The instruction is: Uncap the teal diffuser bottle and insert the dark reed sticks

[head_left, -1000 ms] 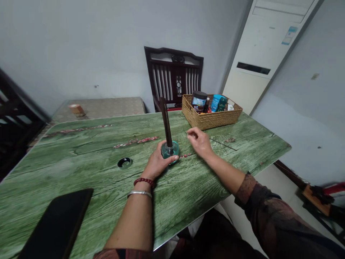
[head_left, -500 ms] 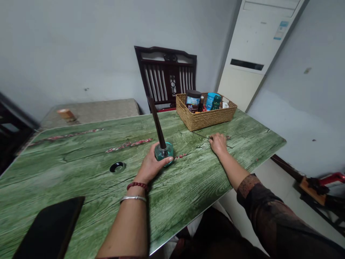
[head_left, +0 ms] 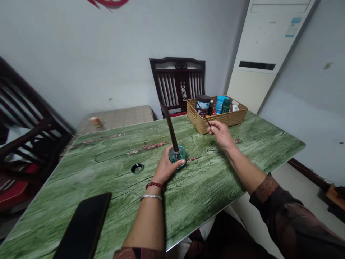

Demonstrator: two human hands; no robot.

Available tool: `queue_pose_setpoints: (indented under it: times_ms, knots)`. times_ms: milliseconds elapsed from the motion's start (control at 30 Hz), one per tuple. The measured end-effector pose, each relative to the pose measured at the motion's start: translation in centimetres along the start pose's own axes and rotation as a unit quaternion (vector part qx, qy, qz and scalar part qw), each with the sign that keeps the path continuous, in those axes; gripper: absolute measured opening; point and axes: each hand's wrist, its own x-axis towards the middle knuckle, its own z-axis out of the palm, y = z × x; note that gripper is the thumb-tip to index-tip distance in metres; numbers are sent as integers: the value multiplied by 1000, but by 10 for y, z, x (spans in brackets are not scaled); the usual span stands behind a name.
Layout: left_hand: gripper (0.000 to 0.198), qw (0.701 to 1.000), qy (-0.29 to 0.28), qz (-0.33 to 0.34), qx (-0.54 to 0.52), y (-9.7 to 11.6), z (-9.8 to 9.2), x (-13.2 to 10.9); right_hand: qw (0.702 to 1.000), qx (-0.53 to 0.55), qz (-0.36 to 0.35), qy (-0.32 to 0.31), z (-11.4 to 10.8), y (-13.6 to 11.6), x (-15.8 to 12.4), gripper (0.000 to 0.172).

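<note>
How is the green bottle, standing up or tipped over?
Standing up. The green bottle has its neck on top, with dark sticks poking out, and the left hand grips its side.

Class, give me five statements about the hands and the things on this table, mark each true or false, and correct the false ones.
1. The left hand grips a teal glass bottle. True.
2. The right hand is empty. False: it holds a thin dark stick.
3. Dark reeds stick up from the bottle. True.
4. The smartphone lies inside the wicker basket. False: it lies on the green table.
5. A black ring lies on the table. True.
</note>
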Motion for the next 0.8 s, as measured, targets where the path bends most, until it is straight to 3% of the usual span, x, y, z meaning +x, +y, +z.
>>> queue_pose_setpoints:
  times_ms: [133,300,500,800]
  knots:
    - [78,1000,-5,-10,-1,1,0,-1,983,171,-51,-32,28,-55,5,22]
    - [75,1000,-1,2,-14,6,0,-1,979,169,-91,-70,59,-94,-2,15]
    - [73,1000,-1,1,-18,9,0,-1,980,165,-67,-93,83,-78,-1,10]
    - [77,1000,-8,5,-21,6,0,0,978,168,-68,-101,94,-58,-4,15]
